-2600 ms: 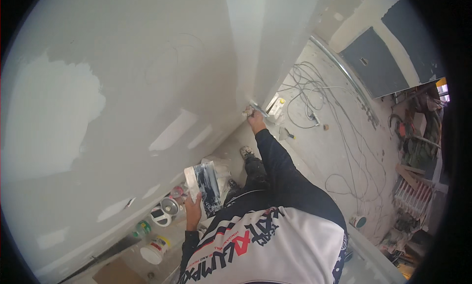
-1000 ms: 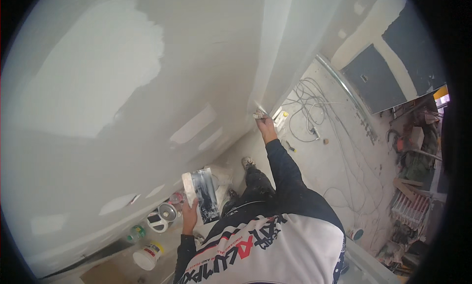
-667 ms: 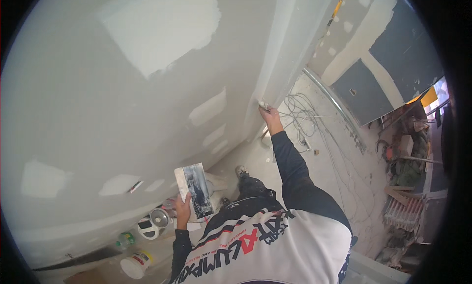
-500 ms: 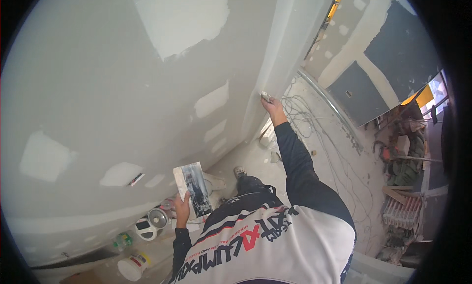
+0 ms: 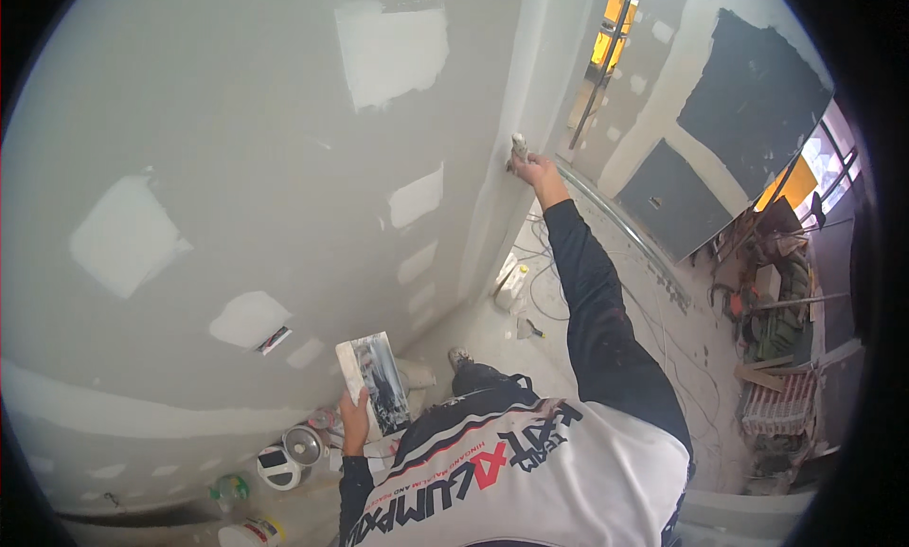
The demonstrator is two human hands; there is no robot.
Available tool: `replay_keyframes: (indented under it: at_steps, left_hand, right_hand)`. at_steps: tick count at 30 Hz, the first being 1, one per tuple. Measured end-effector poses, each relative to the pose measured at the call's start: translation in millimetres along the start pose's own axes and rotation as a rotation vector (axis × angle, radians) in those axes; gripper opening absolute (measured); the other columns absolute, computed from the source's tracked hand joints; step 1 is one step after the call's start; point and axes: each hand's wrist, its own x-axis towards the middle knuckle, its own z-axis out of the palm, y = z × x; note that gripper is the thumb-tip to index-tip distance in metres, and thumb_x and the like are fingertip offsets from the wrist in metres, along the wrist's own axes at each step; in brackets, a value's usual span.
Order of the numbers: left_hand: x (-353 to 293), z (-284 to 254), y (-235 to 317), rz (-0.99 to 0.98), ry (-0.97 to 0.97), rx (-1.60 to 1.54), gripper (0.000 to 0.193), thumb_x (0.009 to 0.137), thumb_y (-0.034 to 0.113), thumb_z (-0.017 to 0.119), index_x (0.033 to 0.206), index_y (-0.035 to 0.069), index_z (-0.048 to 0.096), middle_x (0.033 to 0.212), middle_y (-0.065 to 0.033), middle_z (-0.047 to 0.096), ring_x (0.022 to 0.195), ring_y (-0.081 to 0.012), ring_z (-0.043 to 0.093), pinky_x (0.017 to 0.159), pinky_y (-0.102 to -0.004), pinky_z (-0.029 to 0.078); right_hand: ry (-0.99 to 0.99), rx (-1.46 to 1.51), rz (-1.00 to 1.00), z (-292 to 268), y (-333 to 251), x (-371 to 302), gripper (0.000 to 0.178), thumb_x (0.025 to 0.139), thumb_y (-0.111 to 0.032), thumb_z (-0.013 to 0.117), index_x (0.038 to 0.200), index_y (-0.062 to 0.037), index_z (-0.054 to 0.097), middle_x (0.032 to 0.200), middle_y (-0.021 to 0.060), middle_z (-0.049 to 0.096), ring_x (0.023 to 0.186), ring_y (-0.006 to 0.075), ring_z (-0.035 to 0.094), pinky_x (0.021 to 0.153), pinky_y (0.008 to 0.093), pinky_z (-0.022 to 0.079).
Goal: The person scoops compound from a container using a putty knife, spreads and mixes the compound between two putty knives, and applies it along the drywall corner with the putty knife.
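Observation:
My right hand (image 5: 540, 173), its arm stretched far forward, is closed around a small, compound-smeared putty knife (image 5: 518, 147) at the pale corner strip (image 5: 530, 83) of the wall. Its blade is mostly hidden, so contact with the wall is hard to judge. Low in front of my body, my left hand (image 5: 354, 424) grips the side of a rectangular mud pan (image 5: 386, 381). White compound streaks its dark, shiny surface. Grey plasterboard (image 5: 275, 178) with several white filled patches fills the left side.
By the wall foot at lower left stand a round white appliance (image 5: 279, 466), a green-capped bottle (image 5: 228, 492) and a white bucket (image 5: 251, 533). Cables (image 5: 663, 343) trail over the floor, beside a metal track (image 5: 634, 239). Tools and a radiator-like unit (image 5: 776, 403) crowd the right side.
My right hand with the putty knife has moved higher along the wall corner. The view has shifted slightly. My left hand still holds the mud pan low by my body.

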Motion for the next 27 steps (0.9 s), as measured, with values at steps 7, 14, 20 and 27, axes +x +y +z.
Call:
replay_keyframes:
  at_steps: [7, 14, 20, 27]
  left_hand:
    - [-34, -17, 31, -0.041, 0.0, 0.031, 0.04, 0.099, 0.029, 0.063, 0.11, -0.009, 0.062, 0.098, -0.0193, 0.07, 0.092, -0.026, 0.064, 0.087, -0.039, 0.048]
    - [-36, -5, 17, -0.067, -0.052, -0.085, 0.04, 0.098, 0.03, 0.063, 0.107, -0.009, 0.063, 0.097, -0.0192, 0.07, 0.089, -0.0239, 0.064, 0.083, -0.0395, 0.049]
    - [-38, 5, 13, -0.072, -0.031, -0.049, 0.037, 0.099, 0.028, 0.062, 0.111, -0.007, 0.064, 0.099, -0.0165, 0.071, 0.093, -0.0229, 0.065, 0.086, -0.037, 0.048]
    - [-32, 23, 21, -0.127, -0.072, -0.048, 0.041, 0.1, 0.028, 0.061, 0.121, -0.007, 0.061, 0.109, -0.0165, 0.07, 0.1, -0.0236, 0.064, 0.092, -0.0364, 0.047]
  right_hand:
    - [-0.041, -0.442, 0.009, -62, -129, 39, 0.04, 0.097, -0.038, 0.061, 0.09, 0.0004, 0.069, 0.073, 0.0156, 0.064, 0.071, 0.0271, 0.066, 0.068, 0.0346, 0.055]
    - [0.13, -0.092, -0.208, -83, -154, 14, 0.02, 0.091, -0.016, 0.069, 0.104, -0.0015, 0.069, 0.074, 0.0157, 0.06, 0.07, 0.029, 0.063, 0.066, 0.0366, 0.052]
    - [0.255, 1.736, 0.706, 47, -109, -113, 0.025, 0.098, -0.004, 0.049, 0.12, 0.0031, 0.059, 0.109, 0.0144, 0.063, 0.099, 0.0265, 0.061, 0.086, 0.0431, 0.052]
    - [-0.11, 1.081, 0.673, 135, -18, -168, 0.041, 0.098, 0.002, 0.039, 0.139, 0.0108, 0.036, 0.137, 0.0262, 0.049, 0.127, 0.0355, 0.053, 0.11, 0.0441, 0.044]
